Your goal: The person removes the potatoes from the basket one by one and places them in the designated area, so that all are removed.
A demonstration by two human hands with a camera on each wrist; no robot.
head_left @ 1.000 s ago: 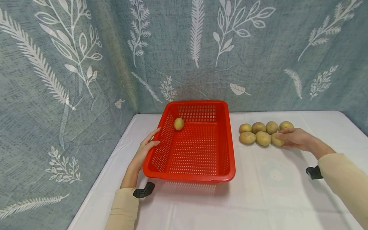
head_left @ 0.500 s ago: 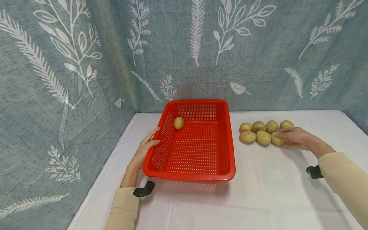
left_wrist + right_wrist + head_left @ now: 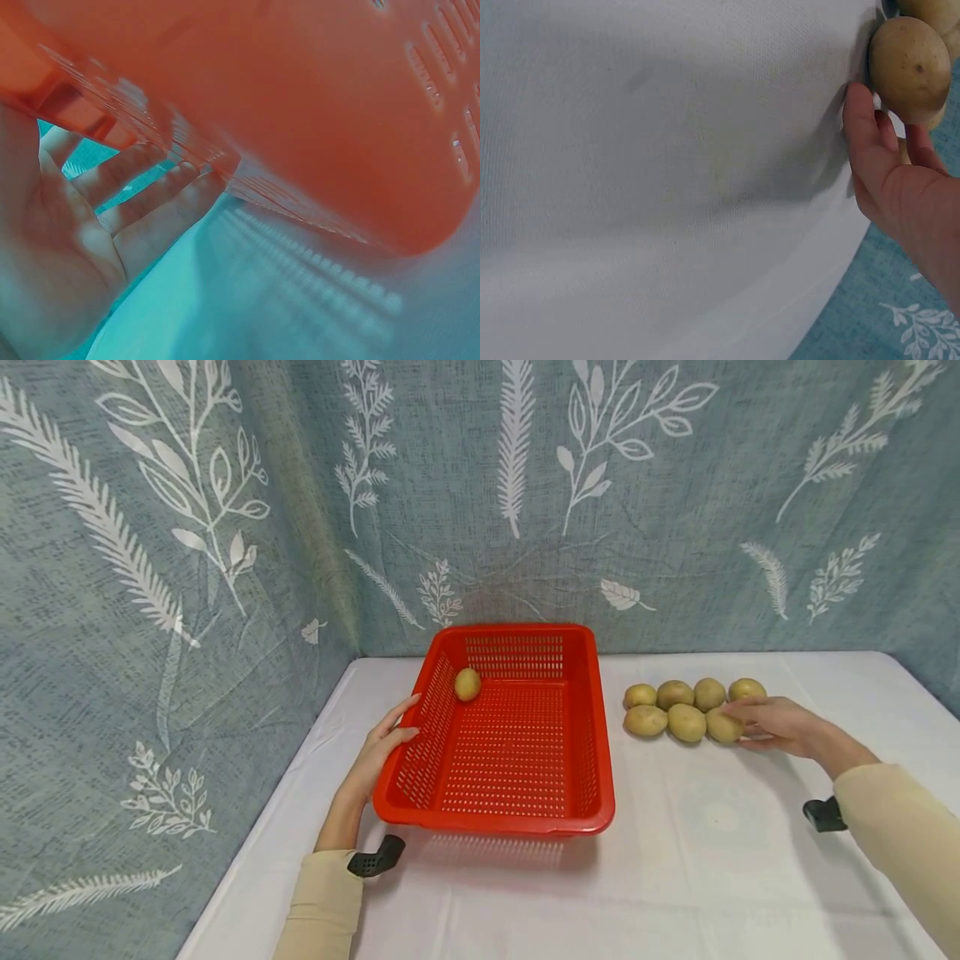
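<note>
Resting on the white table (image 3: 675, 860), the red basket (image 3: 517, 814) is touched on its left wall by the left hand (image 3: 375, 756), whose fingers are held straight and grip nothing. The right hand (image 3: 776, 725) is laid against the nearest potato (image 3: 723, 726) of the group of seven potatoes (image 3: 686, 710) lying to the right of the basket; its fingers are seen around that potato, but it cannot be told whether the potato is gripped or only touched. One further potato (image 3: 467, 684) is located inside the basket near its far left corner, and no brand, label or readable writing is presented on any item.

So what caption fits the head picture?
Left hand steadies red basket; right hand touches a potato.
</note>
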